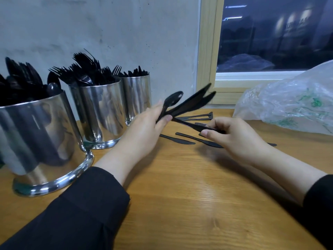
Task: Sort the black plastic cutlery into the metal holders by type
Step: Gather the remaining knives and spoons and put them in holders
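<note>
Three shiny metal holders stand along the wall at left: the near one [41, 134] holds spoons, the middle one [98, 112] mostly forks, the far one [137, 98] knives. My left hand [144, 130] grips a fanned bunch of black cutlery [187, 103], a spoon and a few knives, raised above the table. My right hand [234, 136] pinches a black knife [191, 125] by its blade end, its handle reaching toward my left hand. Several loose knives [180, 140] lie on the wooden table [180, 195] between and behind my hands.
A crumpled clear plastic bag [292, 105] with green print lies at the right, by the window frame [209, 51]. A grey wall rises right behind the holders. Black sleeves cover both my forearms.
</note>
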Tool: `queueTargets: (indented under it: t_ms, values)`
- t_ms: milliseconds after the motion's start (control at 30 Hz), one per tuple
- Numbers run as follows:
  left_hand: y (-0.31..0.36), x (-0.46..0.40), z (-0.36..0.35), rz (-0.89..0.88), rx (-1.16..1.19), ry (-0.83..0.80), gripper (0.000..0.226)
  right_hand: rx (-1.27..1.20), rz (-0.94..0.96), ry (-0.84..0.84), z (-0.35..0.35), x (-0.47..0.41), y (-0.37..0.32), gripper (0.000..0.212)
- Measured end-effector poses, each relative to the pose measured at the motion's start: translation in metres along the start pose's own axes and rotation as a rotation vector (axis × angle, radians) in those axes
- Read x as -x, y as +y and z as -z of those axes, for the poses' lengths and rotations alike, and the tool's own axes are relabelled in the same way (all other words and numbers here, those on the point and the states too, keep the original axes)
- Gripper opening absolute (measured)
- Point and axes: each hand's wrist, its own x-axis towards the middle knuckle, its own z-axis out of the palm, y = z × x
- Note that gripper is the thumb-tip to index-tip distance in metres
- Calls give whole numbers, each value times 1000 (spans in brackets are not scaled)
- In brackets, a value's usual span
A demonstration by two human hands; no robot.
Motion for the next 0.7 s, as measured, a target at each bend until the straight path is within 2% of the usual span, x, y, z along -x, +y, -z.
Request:
queueTargets:
  t_ms: [67, 100, 233, 300, 333, 400, 500, 600, 700]
  values:
    - [0, 1, -1, 44, 17, -91, 20, -26, -14, 23, 0, -2, -4, 18]
    - [-1, 2, -1, 38, 36, -111, 19, -45, -23, 32, -1, -3, -5, 17]
    - [-8, 3, 4, 43, 86, -85, 29, -228, -53, 73, -11, -9, -16, 14]
    - [-11, 3, 5, 94, 100, -58, 33, -311, -95, 110, -20, -16, -17, 20]
    - [-13, 2, 4, 128, 100, -31, 34, -284, -118, 121, -25, -20, -15, 25]
    - [-18, 0, 5, 195, 119, 39, 33, -11, -121, 83, -38, -30, -10, 29]
    - [-21, -2, 6, 256, 218, 109, 35, 379, -82, -135, -61, -41, -7, 38]
    - [-22, -3, 5, 277, 231, 116, 35, 510, -89, -196, -74, -50, -11, 36]
    - [-21, -2, 5, 251, 219, 122, 31, 503, -107, -215, -77, -54, -13, 24]
